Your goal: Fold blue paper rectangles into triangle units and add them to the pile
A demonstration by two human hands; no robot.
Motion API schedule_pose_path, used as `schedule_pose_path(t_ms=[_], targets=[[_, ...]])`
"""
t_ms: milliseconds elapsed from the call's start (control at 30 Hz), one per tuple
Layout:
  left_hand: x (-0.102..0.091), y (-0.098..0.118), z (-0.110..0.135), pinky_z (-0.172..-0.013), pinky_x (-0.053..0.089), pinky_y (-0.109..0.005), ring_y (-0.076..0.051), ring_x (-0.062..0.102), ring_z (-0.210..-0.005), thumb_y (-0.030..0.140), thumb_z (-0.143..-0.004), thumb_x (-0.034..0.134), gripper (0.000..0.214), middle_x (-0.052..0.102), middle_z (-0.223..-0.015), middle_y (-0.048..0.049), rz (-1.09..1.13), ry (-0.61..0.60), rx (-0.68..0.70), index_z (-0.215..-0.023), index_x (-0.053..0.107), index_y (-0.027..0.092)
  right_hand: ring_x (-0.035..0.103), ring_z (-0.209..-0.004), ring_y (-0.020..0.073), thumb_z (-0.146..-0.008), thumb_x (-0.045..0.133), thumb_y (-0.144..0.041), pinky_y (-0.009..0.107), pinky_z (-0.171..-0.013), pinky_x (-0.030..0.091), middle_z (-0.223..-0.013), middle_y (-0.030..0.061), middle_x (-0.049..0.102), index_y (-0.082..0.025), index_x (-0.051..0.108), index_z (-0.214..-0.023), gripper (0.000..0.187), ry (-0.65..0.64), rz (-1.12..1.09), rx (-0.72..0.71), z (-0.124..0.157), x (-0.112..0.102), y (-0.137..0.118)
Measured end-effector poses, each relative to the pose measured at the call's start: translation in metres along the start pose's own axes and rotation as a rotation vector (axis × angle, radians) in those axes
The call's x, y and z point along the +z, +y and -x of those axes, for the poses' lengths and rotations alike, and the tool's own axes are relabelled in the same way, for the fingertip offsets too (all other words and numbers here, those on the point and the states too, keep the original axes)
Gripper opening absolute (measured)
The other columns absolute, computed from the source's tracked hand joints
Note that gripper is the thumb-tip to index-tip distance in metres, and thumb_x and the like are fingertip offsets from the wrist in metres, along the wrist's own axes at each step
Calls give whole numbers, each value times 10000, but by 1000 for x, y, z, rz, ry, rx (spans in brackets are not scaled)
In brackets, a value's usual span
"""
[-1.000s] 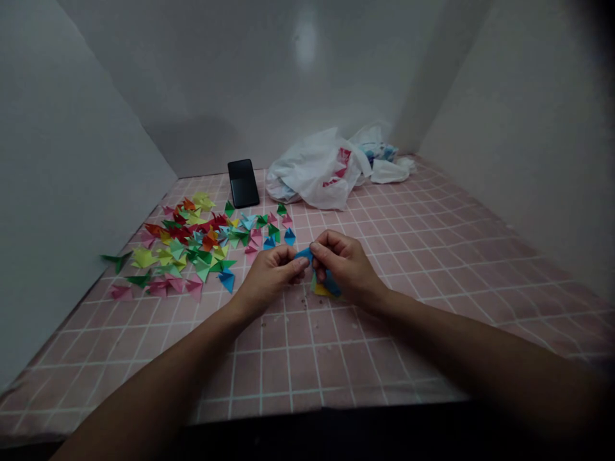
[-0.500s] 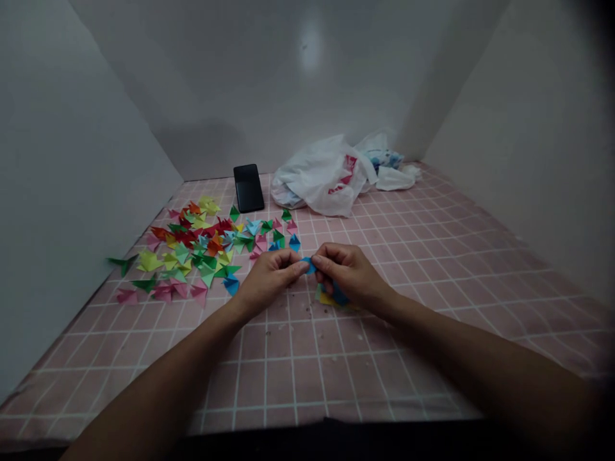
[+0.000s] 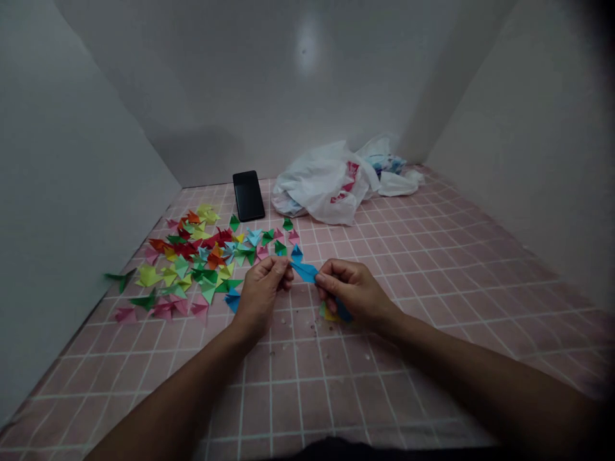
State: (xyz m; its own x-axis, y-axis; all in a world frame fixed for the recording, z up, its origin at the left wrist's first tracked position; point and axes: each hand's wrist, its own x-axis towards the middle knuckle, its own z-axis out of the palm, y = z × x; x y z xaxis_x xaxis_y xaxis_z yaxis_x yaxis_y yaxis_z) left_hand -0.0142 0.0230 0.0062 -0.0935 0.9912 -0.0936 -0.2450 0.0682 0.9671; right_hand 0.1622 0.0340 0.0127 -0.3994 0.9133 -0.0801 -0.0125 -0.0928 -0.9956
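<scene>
Head: left hand (image 3: 262,291), right hand (image 3: 354,294) pinch blue paper (image 3: 304,271) (grips closed).

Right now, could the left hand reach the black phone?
Probably, once it lets go: the left hand pinches the blue paper strip with the right hand, and only low folded paper pieces lie between it and the phone.

folded paper pieces (image 3: 202,259) crowding the left, phone (image 3: 248,195) and plastic bags (image 3: 331,182) behind, bare tiles to the right
</scene>
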Motion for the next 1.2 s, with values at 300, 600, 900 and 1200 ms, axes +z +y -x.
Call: schedule_pose_path(t_ms=[300,600,900,1200], targets=[[11,1,19,-589,368,-241,-100,469,-569,410,-741,760,315,541,-566,34,-138,-39,-65,-615,601,169,452,-384,71,-870,639,-422,191,-376,338,-496,-60,504,-200,535,-684,308,8,45,52,8,9,12],[7,3,15,-607,404,-256,-119,520,-577,479,-861,622,390,580,-580,3,-162,-110,-94,-618,595,175,494,-407,67,-844,682,-495,194,-398,362,-578,-38,559,-190,521,-701,374,-86,-96,156,7,5,11],[6,-1,15,-622,397,-247,-109,512,-584,438,-797,728,343,582,-594,13,-141,-111,-112,-637,578,173,481,-391,71,-863,672,-486,196,-389,355,-533,-45,547,-188,539,-700,365,-71,-103,138,5,6,14],[3,4,4,-545,328,-226,-80,445,-504,448,-705,780,376,527,-531,45,-41,-164,-239,-628,532,176,536,-511,85,-893,636,-331,215,-491,434,-716,-47,577,-205,580,-988,167,-42,-156,-124,-5,-4,13]])
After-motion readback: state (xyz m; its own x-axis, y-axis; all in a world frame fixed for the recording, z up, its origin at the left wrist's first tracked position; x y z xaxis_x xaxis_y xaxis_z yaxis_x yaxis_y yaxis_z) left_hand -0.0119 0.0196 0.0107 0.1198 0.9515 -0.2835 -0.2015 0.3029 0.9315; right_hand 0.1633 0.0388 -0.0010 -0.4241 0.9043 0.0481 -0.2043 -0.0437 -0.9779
